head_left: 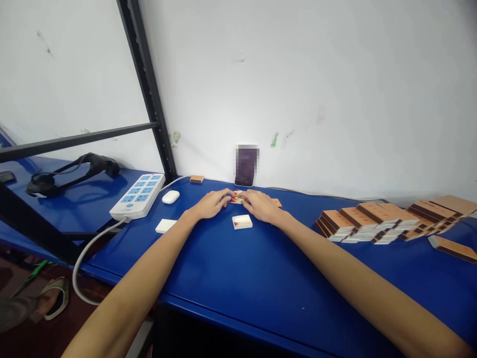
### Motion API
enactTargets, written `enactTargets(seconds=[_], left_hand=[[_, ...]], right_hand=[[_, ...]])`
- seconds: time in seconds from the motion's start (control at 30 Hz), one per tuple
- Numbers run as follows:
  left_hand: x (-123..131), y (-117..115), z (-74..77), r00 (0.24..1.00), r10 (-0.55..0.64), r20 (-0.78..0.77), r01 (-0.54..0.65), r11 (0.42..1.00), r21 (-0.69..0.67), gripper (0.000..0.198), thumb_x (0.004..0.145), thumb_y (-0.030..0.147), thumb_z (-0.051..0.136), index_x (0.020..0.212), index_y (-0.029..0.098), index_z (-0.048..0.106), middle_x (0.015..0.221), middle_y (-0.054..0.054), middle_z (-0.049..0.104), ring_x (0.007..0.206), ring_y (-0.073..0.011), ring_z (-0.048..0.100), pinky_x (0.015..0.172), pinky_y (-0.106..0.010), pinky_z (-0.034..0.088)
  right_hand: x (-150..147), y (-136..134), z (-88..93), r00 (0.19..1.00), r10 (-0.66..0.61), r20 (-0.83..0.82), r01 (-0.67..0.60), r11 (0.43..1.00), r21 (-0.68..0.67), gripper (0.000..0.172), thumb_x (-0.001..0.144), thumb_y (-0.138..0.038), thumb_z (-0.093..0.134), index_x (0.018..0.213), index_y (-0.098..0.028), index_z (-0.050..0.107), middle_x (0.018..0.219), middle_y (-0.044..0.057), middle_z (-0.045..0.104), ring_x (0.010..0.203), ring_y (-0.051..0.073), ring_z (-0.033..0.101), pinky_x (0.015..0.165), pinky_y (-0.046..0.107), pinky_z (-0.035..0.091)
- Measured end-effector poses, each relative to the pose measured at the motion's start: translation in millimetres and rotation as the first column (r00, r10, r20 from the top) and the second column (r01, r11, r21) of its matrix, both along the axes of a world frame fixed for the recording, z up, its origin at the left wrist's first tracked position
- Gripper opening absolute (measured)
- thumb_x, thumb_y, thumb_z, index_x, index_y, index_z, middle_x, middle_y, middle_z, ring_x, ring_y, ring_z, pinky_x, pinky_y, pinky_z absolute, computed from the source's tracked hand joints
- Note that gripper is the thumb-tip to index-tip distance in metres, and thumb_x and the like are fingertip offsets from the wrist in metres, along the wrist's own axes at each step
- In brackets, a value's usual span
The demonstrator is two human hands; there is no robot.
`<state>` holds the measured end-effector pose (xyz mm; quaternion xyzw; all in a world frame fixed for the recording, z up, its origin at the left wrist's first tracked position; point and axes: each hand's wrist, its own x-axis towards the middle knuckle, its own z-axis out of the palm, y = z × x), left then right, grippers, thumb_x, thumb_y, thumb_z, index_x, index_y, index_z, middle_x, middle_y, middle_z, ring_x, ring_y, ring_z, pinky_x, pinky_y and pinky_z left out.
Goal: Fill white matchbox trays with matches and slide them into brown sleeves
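Note:
My left hand (213, 204) and my right hand (261, 205) meet over a small bunch of red-tipped matches (237, 197) at the back middle of the blue table. The fingers of both hands are bent and closed on the bunch from either side. Just in front lies a white matchbox tray (243, 222), with a little red showing at its left end. Partly hidden behind my right hand is an orange matchbox (277, 202). Another white tray or small box (166, 226) lies near my left forearm.
Stacked matchboxes (368, 219) stand at right, with a single box (453, 248) in front. A phone (246, 166) leans on the wall. At left are a power strip (139, 195), a white earbud case (170, 197), a matchbox (197, 179), a black rack post (149, 89) and a headset (74, 174).

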<state>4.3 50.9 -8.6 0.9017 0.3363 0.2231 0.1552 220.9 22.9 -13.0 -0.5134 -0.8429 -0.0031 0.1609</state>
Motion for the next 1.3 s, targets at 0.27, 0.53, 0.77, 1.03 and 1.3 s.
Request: enactTargets(seconds=[0.27, 0.53, 0.77, 1.03, 1.3], left_hand=[[-1.3, -10.0, -0.1, 0.998, 0.068, 0.016, -0.068, 0.998, 0.016, 0.030, 0.094, 0.038, 0.041, 0.112, 0.020, 0.058, 0.076, 0.001, 0.063, 0.067, -0.0146, 0.057, 0.068, -0.026, 0.043], [7.1, -17.3, 1.1, 0.970, 0.161, -0.185, -0.133, 0.979, 0.153, 0.026, 0.089, 0.028, 0.043, 0.104, 0.020, 0.063, 0.084, -0.004, 0.064, 0.077, -0.0194, 0.060, 0.073, -0.031, 0.045], [8.3, -15.6, -2.8, 0.971, 0.195, -0.140, -0.178, 0.976, 0.124, 0.027, 0.089, 0.027, 0.045, 0.109, 0.022, 0.063, 0.081, -0.002, 0.066, 0.075, -0.0192, 0.062, 0.070, -0.029, 0.045], [11.1, -17.1, -0.6, 0.955, 0.237, -0.177, -0.221, 0.969, 0.107, 0.024, 0.088, 0.026, 0.046, 0.105, 0.023, 0.064, 0.081, -0.003, 0.068, 0.079, -0.0211, 0.064, 0.072, -0.030, 0.045], [13.4, -19.6, -0.5, 0.975, 0.173, -0.140, -0.170, 0.985, 0.036, 0.016, 0.088, 0.030, 0.048, 0.088, 0.022, 0.062, 0.070, 0.001, 0.065, 0.064, -0.0159, 0.059, 0.061, -0.026, 0.038]], right_hand=[[-4.9, -6.0, 6.5, 0.997, 0.003, 0.075, -0.006, 0.999, 0.051, 0.026, 0.097, -0.027, 0.041, 0.116, -0.021, 0.057, 0.111, 0.009, 0.065, 0.092, 0.022, 0.061, 0.068, 0.029, 0.038], [1.4, -13.1, 14.8, 0.974, 0.052, 0.219, -0.065, 0.997, 0.050, 0.028, 0.097, -0.029, 0.039, 0.110, -0.020, 0.062, 0.104, 0.011, 0.065, 0.086, 0.022, 0.060, 0.066, 0.030, 0.036], [18.8, -2.1, 11.4, 0.993, 0.058, 0.107, -0.073, 0.988, 0.137, 0.028, 0.096, -0.026, 0.039, 0.106, -0.018, 0.064, 0.100, 0.010, 0.063, 0.081, 0.019, 0.059, 0.069, 0.028, 0.038], [-16.0, -3.7, 9.1, 0.803, -0.023, -0.596, -0.034, 0.996, -0.085, 0.023, 0.084, -0.020, 0.045, 0.094, -0.019, 0.066, 0.098, 0.004, 0.067, 0.083, 0.016, 0.059, 0.074, 0.026, 0.043], [-11.9, -6.2, -8.0, 0.796, -0.064, -0.601, 0.052, 0.998, -0.037, 0.025, 0.079, -0.020, 0.046, 0.091, -0.019, 0.067, 0.080, 0.003, 0.066, 0.075, 0.018, 0.057, 0.073, 0.029, 0.042]])
